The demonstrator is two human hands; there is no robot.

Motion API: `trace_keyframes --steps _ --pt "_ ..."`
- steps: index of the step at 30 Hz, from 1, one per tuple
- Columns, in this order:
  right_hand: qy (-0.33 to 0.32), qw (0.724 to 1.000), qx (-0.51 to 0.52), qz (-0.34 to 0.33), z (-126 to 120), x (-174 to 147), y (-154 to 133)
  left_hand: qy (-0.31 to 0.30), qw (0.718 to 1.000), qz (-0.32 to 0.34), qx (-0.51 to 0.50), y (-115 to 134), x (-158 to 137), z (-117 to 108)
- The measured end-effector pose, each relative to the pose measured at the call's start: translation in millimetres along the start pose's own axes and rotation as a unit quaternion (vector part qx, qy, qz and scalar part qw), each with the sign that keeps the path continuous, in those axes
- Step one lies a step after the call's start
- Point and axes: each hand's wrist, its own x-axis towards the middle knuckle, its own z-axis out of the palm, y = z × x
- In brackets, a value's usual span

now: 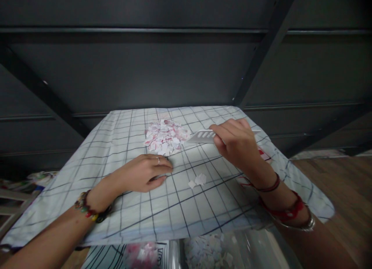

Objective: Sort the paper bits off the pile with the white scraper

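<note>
My right hand (236,143) is closed around a flat white slotted spatula (200,136). The spatula is tilted, and its left edge reaches the right side of a heap of torn white and pink paper scraps (165,138). Palm down on the checked tablecloth (128,135), my left hand (147,172) lies just in front of the heap. Its fingers are loosely bent, the thumb is apart from them, and nothing shows in it. Nearer to me, between the hands, a few white paper scraps (200,179) lie on the cloth.
Partly behind my right wrist lies a red and white item (264,154). Below the table's near edge are a clear container with paper scraps (206,249) and something pink in clear wrapping (141,255). A dark panelled wall (151,75) stands behind the table.
</note>
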Motion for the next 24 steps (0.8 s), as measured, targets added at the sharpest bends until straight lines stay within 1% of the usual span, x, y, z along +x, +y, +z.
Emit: trace_keyframes --steps 5,11,17,20,22,24 --pt "-0.034 0.998 0.031 -0.04 1.4 1.0 -2.9 -0.001 1.0 -0.008 0.001 0.4 0.7 -0.4" --pt "-0.007 0.998 0.055 -0.027 -0.4 0.8 -1.2 -0.001 1.0 -0.007 0.006 -0.7 0.2 -0.3" --pt "-0.026 0.995 0.081 -0.05 0.7 1.3 -2.6 0.001 1.0 -0.003 0.008 0.0 -0.3 -0.3" --pt "-0.011 0.994 0.101 -0.052 -0.7 1.2 -2.7 0.002 1.0 -0.002 0.012 -0.2 -0.9 -0.3" --pt "0.004 0.994 0.099 -0.045 -0.9 1.3 -3.0 0.0 1.0 0.0 0.013 -0.4 -0.8 -0.3" --pt "0.005 0.995 0.094 -0.042 -0.4 1.4 -3.4 -0.002 1.0 0.0 0.012 -0.3 -0.5 -0.4"
